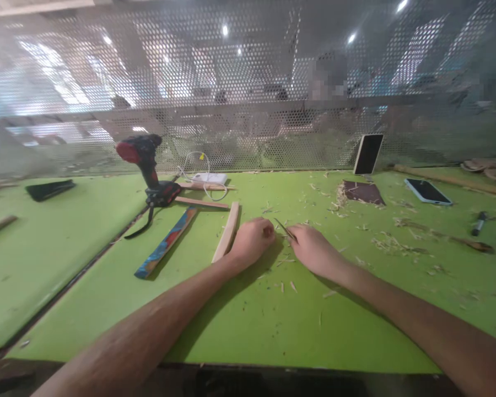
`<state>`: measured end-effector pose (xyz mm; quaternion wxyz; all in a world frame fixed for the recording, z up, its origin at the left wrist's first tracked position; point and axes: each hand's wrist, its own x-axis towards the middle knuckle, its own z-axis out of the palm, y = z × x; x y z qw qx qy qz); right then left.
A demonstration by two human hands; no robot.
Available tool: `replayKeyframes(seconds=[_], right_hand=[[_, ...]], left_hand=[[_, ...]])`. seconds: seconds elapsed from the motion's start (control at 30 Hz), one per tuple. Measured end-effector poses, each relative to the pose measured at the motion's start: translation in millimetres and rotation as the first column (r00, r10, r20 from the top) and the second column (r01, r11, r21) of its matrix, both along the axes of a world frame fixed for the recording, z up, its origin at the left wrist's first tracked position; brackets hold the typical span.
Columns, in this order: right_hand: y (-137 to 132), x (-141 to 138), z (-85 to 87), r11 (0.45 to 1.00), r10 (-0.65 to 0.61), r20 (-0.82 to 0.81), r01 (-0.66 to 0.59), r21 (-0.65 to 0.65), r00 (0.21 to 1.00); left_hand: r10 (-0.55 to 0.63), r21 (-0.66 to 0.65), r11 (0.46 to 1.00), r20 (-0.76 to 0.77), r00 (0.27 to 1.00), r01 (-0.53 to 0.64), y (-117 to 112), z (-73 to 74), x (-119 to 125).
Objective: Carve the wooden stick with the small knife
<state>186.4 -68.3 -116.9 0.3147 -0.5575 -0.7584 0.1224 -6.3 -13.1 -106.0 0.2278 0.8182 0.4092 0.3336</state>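
Both my hands rest on the green table top [240, 325] near its middle. My left hand [252, 240] is curled into a loose fist, and whatever it holds is hidden. My right hand [312, 249] is closed round a thin dark blade or sliver [284, 229] that points toward the left hand. A plain wooden strip [227, 231] lies just left of my left hand. Farther left lies a strip painted blue, red and orange [167, 242]. Wood shavings [386, 242] are scattered around my hands.
A red and black cordless drill [146, 165] stands at the back left beside a white power bank with cable [209, 178]. A phone [368, 154] leans on the perforated metal screen; another phone [427, 191] and dark sandpaper [361, 192] lie at the right.
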Motion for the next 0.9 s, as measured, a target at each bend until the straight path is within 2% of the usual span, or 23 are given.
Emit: replayKeyframes(seconds=[0.07,0.2,0.37,0.57,0.9], right_hand=[[-2.0,-4.2,1.9,0.999,0.002,0.067,-0.005,0.038,0.998],[-5.4,-12.0,7.4,0.999,-0.033,0.158,0.030,0.023,0.987],[-8.2,-16.2,8.7,1.000,-0.012,0.136,0.013,-0.008,0.991],[-10.2,-21.8,11.6,0.996,-0.039,0.135,0.049,-0.075,0.990],[-18.4,-31.7,38.3,0.979,-0.034,0.349,0.101,-0.175,0.937]], left_hand=[[-0.013,0.038,0.999,-0.061,0.998,0.015,1.1,-2.2,0.4],[-0.020,0.052,0.998,-0.111,0.994,0.026,1.8,-4.2,1.8],[0.004,0.040,0.999,-0.149,0.989,0.002,2.4,-3.3,2.7],[0.009,0.041,0.999,-0.131,0.991,-0.003,1.4,-1.4,3.5],[0.032,0.026,0.999,-0.248,0.968,-0.026,1.4,3.4,4.9]])
